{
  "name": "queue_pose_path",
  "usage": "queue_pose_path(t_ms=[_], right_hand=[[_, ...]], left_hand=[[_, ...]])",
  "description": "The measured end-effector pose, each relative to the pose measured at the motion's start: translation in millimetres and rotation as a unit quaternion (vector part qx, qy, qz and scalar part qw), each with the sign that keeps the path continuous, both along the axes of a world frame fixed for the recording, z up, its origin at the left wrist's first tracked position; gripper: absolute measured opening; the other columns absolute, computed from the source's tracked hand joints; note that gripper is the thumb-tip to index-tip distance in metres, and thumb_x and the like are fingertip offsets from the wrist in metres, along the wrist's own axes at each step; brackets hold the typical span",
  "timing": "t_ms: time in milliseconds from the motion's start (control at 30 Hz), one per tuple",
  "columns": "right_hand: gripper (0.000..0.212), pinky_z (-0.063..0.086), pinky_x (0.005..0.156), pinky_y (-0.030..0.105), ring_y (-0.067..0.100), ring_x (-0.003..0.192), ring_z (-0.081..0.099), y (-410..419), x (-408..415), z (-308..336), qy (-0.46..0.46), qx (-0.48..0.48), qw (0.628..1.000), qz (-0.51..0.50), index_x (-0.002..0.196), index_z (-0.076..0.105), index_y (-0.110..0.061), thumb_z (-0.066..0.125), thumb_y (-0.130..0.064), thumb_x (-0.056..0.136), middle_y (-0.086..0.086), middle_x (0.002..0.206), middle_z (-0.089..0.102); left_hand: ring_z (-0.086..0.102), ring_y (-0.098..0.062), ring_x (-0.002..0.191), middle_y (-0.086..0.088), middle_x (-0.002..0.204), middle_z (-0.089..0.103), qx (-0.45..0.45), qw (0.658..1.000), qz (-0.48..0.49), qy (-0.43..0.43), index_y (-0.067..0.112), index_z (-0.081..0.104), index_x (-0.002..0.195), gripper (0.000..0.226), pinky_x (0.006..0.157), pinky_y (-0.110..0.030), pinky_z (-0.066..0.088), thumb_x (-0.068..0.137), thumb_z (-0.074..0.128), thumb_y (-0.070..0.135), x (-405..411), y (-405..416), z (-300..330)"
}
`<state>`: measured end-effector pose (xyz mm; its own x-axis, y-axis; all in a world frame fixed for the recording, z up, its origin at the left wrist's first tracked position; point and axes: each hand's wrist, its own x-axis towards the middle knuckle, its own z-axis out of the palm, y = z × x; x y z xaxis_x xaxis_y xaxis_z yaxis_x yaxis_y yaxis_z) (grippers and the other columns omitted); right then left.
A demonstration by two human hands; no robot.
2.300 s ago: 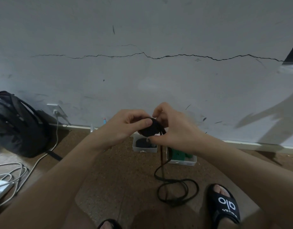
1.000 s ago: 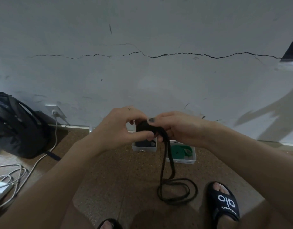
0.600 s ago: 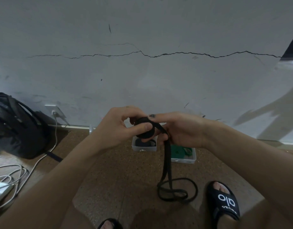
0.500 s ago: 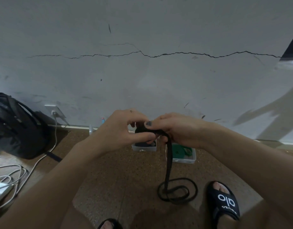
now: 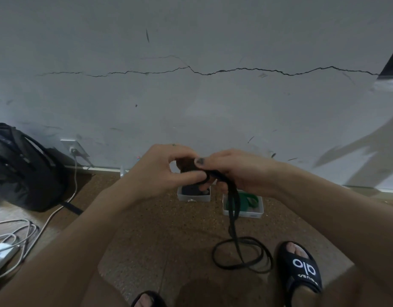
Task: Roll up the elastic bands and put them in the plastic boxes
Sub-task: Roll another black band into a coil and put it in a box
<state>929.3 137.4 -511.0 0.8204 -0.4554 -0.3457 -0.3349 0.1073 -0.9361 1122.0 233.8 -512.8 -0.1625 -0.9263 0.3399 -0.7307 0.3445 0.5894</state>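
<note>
black band (image 5: 233,209) only part rolled, we judge: left hand (image 5: 160,173) and right hand (image 5: 233,169) both pinch the roll, its tail looped on the floor. green band (image 5: 246,201) already sits in the right box (image 5: 242,214); left box (image 5: 193,197) holds something dark.

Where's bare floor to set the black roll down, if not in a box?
Bare floor lies left of the clear box, toward the backpack strap, and below both boxes left of the band's loose loops. Crowded: cables far left; sandal beside the loops; green-band box.
</note>
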Motion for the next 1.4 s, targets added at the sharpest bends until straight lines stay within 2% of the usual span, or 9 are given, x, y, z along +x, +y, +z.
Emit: queue_pose_path(t_ms=[133, 300, 533, 633, 733, 933, 1133, 1300, 1400], right_hand=[[0.050, 0.045, 0.054, 0.023, 0.011, 0.053, 0.053, 3.8, 3.5, -2.9, 0.025, -0.069, 0.997, -0.032, 0.100, 0.067, -0.008, 0.072, -0.056, 0.087, 0.006, 0.077, 0.071], [0.047, 0.049, 0.067, 0.025, 0.009, 0.062, 0.055, 0.8, -7.8, 7.4, -0.011, 0.089, 0.995, 0.039, 0.129, 0.063, -0.014, 0.055, -0.048, 0.097, 0.025, 0.122, 0.071], [0.053, 0.046, 0.060, 0.023, 0.013, 0.062, 0.054, 0.4, 0.8, -3.2, 0.015, -0.021, 1.000, 0.003, 0.115, 0.067, -0.004, 0.068, -0.050, 0.091, 0.014, 0.091, 0.073], [0.058, 0.047, 0.064, 0.025, 0.018, 0.074, 0.055, 1.3, -0.5, -1.7, 0.014, -0.008, 1.000, 0.020, 0.124, 0.065, -0.012, 0.059, -0.060, 0.094, 0.023, 0.109, 0.071], [0.046, 0.047, 0.066, 0.023, 0.015, 0.075, 0.051, -2.5, -6.0, 0.0, -0.032, 0.071, 0.996, 0.040, 0.132, 0.062, -0.015, 0.053, -0.048, 0.100, 0.025, 0.124, 0.068], [0.067, 0.044, 0.058, 0.020, 0.011, 0.063, 0.052, 1.3, 1.4, -4.8, -0.012, -0.019, 1.000, -0.019, 0.119, 0.064, 0.000, 0.070, -0.057, 0.084, 0.022, 0.100, 0.074], [0.050, 0.047, 0.071, 0.026, 0.018, 0.080, 0.055, -3.7, -7.6, 4.1, -0.012, 0.068, 0.997, 0.031, 0.134, 0.062, -0.012, 0.055, -0.048, 0.099, 0.025, 0.125, 0.070], [0.040, 0.046, 0.064, 0.021, 0.011, 0.069, 0.056, 2.6, -2.1, 1.3, -0.001, 0.011, 1.000, 0.009, 0.112, 0.069, -0.010, 0.064, -0.044, 0.093, 0.013, 0.098, 0.072], [0.050, 0.049, 0.072, 0.025, 0.010, 0.071, 0.057, 2.5, -3.4, 3.0, 0.021, 0.018, 0.999, 0.033, 0.119, 0.068, -0.013, 0.062, -0.054, 0.092, 0.010, 0.102, 0.071]], left_hand=[[0.066, -0.012, 0.083, 0.008, 0.085, 0.071, -0.013, 0.999, -0.014, -0.034, 0.015, 0.076, 0.095, 0.022, 0.072, -0.033, 0.053, 0.090, 0.070, 0.036, -2.9, -3.0, -1.6], [0.067, -0.016, 0.088, 0.016, 0.088, 0.070, -0.002, 0.999, -0.014, 0.048, 0.024, 0.075, 0.102, 0.020, 0.078, -0.030, 0.053, 0.091, 0.064, 0.037, -1.9, 0.4, -1.3], [0.065, -0.009, 0.084, 0.017, 0.087, 0.069, -0.014, 0.999, -0.022, -0.046, 0.025, 0.073, 0.098, 0.020, 0.073, -0.027, 0.052, 0.089, 0.067, 0.041, -2.0, -1.6, 0.9], [0.066, -0.013, 0.087, 0.013, 0.088, 0.070, -0.004, 1.000, -0.013, 0.000, 0.021, 0.075, 0.100, 0.024, 0.076, -0.036, 0.054, 0.091, 0.063, 0.039, -2.6, -2.1, -0.1], [0.067, -0.016, 0.090, 0.014, 0.090, 0.070, -0.003, 0.999, -0.010, 0.053, 0.028, 0.073, 0.103, 0.020, 0.080, -0.037, 0.054, 0.091, 0.063, 0.040, -1.8, 0.1, -0.2], [0.066, -0.009, 0.087, 0.019, 0.088, 0.069, -0.007, 1.000, -0.009, -0.010, 0.025, 0.074, 0.099, 0.022, 0.076, -0.027, 0.053, 0.089, 0.064, 0.041, -2.8, -1.7, 0.4], [0.068, -0.012, 0.093, 0.015, 0.092, 0.072, -0.007, 0.999, -0.004, 0.053, 0.017, 0.076, 0.106, 0.030, 0.082, -0.026, 0.053, 0.091, 0.061, 0.039, -0.5, 0.5, -0.2], [0.065, -0.007, 0.085, 0.018, 0.086, 0.068, -0.030, 0.999, -0.010, -0.035, 0.021, 0.075, 0.097, 0.024, 0.073, -0.027, 0.052, 0.086, 0.069, 0.041, -2.0, -0.5, 3.0], [0.065, -0.009, 0.084, 0.017, 0.085, 0.068, -0.040, 0.999, -0.008, -0.028, 0.018, 0.076, 0.097, 0.024, 0.073, -0.032, 0.052, 0.088, 0.067, 0.038, -3.7, -1.0, 2.2]])
